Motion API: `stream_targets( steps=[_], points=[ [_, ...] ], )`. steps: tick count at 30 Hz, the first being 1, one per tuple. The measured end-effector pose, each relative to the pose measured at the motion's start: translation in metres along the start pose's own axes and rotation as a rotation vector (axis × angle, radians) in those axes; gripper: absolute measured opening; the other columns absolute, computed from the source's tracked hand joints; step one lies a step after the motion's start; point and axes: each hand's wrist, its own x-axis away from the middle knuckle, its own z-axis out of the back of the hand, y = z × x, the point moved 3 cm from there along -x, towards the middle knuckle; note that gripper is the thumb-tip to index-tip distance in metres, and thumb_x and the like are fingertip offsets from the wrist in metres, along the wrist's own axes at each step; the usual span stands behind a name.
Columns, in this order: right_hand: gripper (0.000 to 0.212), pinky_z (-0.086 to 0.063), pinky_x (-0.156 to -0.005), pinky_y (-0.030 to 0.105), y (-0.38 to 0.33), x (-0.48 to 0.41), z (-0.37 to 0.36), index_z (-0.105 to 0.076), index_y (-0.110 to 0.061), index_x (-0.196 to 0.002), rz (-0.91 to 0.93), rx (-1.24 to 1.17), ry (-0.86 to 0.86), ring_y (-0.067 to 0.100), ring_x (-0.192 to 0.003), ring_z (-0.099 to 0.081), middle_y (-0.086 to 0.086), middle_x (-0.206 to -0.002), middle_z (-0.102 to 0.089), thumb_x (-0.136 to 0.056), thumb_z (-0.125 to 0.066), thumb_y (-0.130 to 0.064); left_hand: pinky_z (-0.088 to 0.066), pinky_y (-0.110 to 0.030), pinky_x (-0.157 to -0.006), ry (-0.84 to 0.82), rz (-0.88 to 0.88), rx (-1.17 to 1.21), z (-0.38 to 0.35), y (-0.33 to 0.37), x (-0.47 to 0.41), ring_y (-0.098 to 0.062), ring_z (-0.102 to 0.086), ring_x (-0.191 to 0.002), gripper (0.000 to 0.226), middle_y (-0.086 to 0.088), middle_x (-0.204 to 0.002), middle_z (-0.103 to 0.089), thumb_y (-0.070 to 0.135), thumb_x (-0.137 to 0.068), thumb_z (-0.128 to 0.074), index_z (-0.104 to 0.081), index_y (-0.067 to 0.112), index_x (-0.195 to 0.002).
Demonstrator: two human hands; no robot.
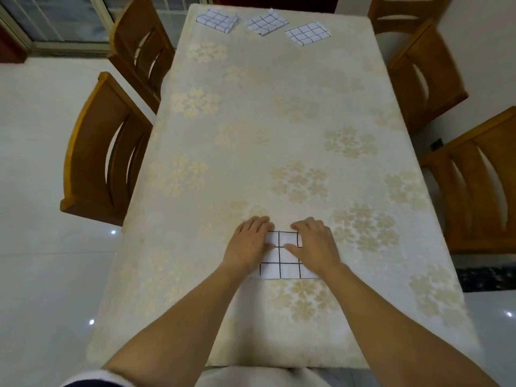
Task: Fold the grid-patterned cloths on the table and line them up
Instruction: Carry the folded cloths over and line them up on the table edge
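A folded white cloth with a black grid (282,256) lies flat near the front middle of the table (251,135). My left hand (250,241) rests flat on its left side, fingers pointing away from me. On the cloth's right side my right hand (314,241) presses down, thumb stretched across the fabric. Three more folded grid cloths sit in a loose row at the far end: one at the left (217,20), one in the middle (266,23), one at the right (307,33).
The table carries a cream cloth with pale flower prints. Wooden chairs stand on both sides: two at the left (103,152), two at the right (474,180), one at the far right corner. A glossy white floor surrounds the table.
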Motion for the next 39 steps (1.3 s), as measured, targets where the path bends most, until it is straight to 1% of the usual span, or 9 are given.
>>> stream_targets(
  steps=[5,10,13,17,23,26,30,33,39],
  points=[
    [0.028,-0.044,-0.09,0.034,-0.004,0.0,0.018,-0.065,-0.023,-0.108,-0.098,-0.09,-0.208,0.021,-0.103,-0.057,0.0,-0.105,-0.06,-0.087,-0.071,-0.041,-0.033,-0.033,-0.109,-0.012,0.057,0.105,0.01,0.01,0.008,-0.023,-0.042,-0.136,0.036,0.002,-0.149,-0.047,0.023,-0.092,-0.066,-0.061,0.02,-0.127],
    [0.008,-0.051,-0.075,0.021,-0.007,0.035,0.038,-0.073,-0.023,-0.086,-0.205,-0.641,0.022,0.008,-0.086,-0.066,-0.009,-0.088,-0.072,-0.083,-0.079,-0.026,-0.046,-0.021,-0.072,0.128,0.17,0.596,0.044,0.008,0.036,-0.007,-0.064,-0.083,0.005,0.011,-0.085,-0.071,0.022,-0.091,-0.07,-0.068,0.025,-0.088],
    [0.006,-0.052,-0.07,0.02,-0.021,0.053,0.059,-0.076,-0.022,-0.083,-0.24,-0.867,0.156,0.005,-0.078,-0.07,-0.008,-0.08,-0.075,-0.082,-0.081,-0.02,-0.047,-0.017,-0.07,0.295,0.271,0.896,0.072,-0.002,0.06,-0.002,-0.066,-0.076,0.009,0.01,-0.085,-0.074,0.018,-0.085,-0.08,-0.073,0.024,-0.085],
    [0.008,-0.047,-0.068,0.01,-0.053,0.068,0.101,-0.073,-0.021,-0.087,-0.192,-0.976,0.313,-0.006,-0.076,-0.067,-0.011,-0.084,-0.074,-0.085,-0.077,-0.014,-0.058,-0.039,-0.084,0.329,0.322,1.316,0.104,0.005,0.088,-0.014,-0.071,-0.093,0.019,-0.003,-0.104,-0.074,0.032,-0.092,-0.074,-0.071,0.028,-0.11],
    [0.008,-0.055,-0.066,0.021,-0.092,0.091,0.131,-0.075,-0.02,-0.088,-0.11,-1.1,0.338,0.007,-0.077,-0.071,-0.007,-0.082,-0.076,-0.086,-0.077,-0.027,-0.057,-0.028,-0.081,0.455,0.269,1.228,0.148,0.034,0.139,-0.006,-0.073,-0.095,0.017,0.011,-0.101,-0.078,0.031,-0.102,-0.059,-0.073,0.025,-0.11],
    [0.022,-0.045,-0.062,0.028,-0.096,0.117,0.125,-0.071,-0.011,-0.079,-0.064,-1.147,0.319,0.011,-0.065,-0.058,0.003,-0.069,-0.067,-0.089,-0.073,-0.031,-0.057,-0.026,-0.076,0.536,0.311,1.247,0.157,0.047,0.174,-0.008,-0.074,-0.093,0.018,0.009,-0.099,-0.078,0.031,-0.104,-0.056,-0.072,0.024,-0.108],
    [0.043,-0.036,-0.067,0.032,-0.097,0.168,0.105,-0.067,-0.003,-0.089,-0.062,-1.19,0.342,0.015,-0.069,-0.047,0.021,-0.073,-0.055,-0.091,-0.065,-0.046,-0.054,-0.017,-0.059,0.466,0.293,1.179,0.157,0.073,0.221,-0.008,-0.074,-0.086,0.02,0.007,-0.096,-0.079,0.029,-0.104,-0.054,-0.07,0.021,-0.113],
    [0.047,-0.035,-0.064,0.031,-0.096,0.214,0.088,-0.062,0.002,-0.094,-0.069,-1.165,0.437,0.014,-0.069,-0.046,0.028,-0.081,-0.055,-0.094,-0.059,-0.046,-0.062,-0.036,-0.06,0.302,0.263,1.128,0.142,0.087,0.25,-0.019,-0.075,-0.084,0.018,0.001,-0.098,-0.078,0.03,-0.103,-0.055,-0.067,0.022,-0.114],
    [0.035,-0.055,-0.065,0.022,-0.102,0.288,0.064,-0.066,-0.009,-0.11,-0.14,-1.187,0.513,0.022,-0.089,-0.066,0.011,-0.101,-0.069,-0.097,-0.058,-0.041,-0.056,-0.035,-0.055,0.235,0.192,0.926,0.124,0.106,0.307,-0.023,-0.062,-0.061,0.02,-0.007,-0.08,-0.07,0.033,-0.103,-0.057,-0.065,0.018,-0.113]
  ],
)
